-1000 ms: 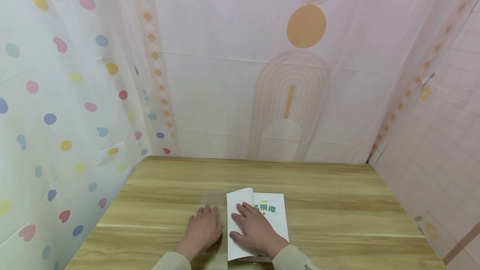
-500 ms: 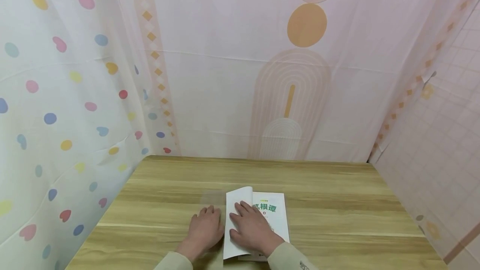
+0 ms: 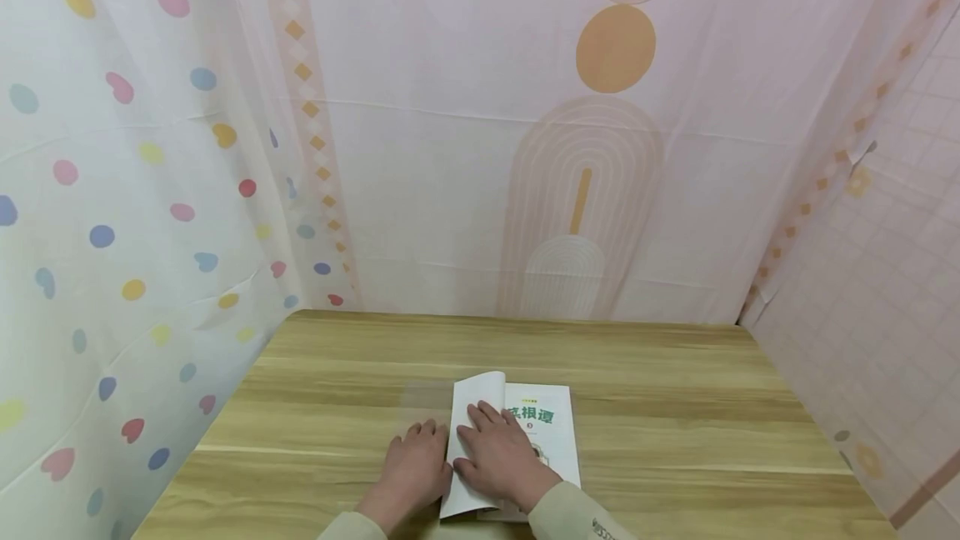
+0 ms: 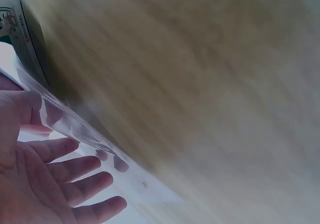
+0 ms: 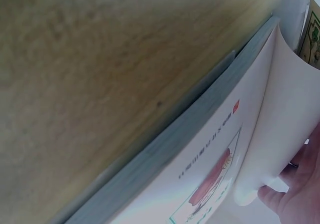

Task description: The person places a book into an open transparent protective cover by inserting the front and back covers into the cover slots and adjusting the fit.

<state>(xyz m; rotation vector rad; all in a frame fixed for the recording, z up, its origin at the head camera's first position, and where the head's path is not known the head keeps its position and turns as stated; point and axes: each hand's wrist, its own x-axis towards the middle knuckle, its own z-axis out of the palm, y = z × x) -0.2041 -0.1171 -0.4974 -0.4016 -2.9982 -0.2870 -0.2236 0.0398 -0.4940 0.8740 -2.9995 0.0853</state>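
Observation:
A white book [image 3: 553, 440] with green characters on its title page lies near the table's front, its front cover [image 3: 480, 390] folded over to the left. My right hand [image 3: 501, 452] rests on the turned cover with fingers spread; in the right wrist view its thumb [image 5: 272, 196] is beside the cover's curved edge. Left of the book, my left hand [image 3: 412, 469] lies palm down, its thumb side against the cover's left edge. In the left wrist view its fingers [image 4: 87, 169] are straight, along a clear plastic sheet [image 4: 150, 184]. The sheet extends faintly beyond that hand.
The wood-grain table [image 3: 660, 390] extends around the book on every side. Patterned curtains hang at the back [image 3: 427, 190], left [image 3: 150, 257] and right [image 3: 885, 290] of the table.
My left hand has slid slightly right, up to the cover's edge. My right hand has shifted a little left, and the cover's lower left corner has moved left.

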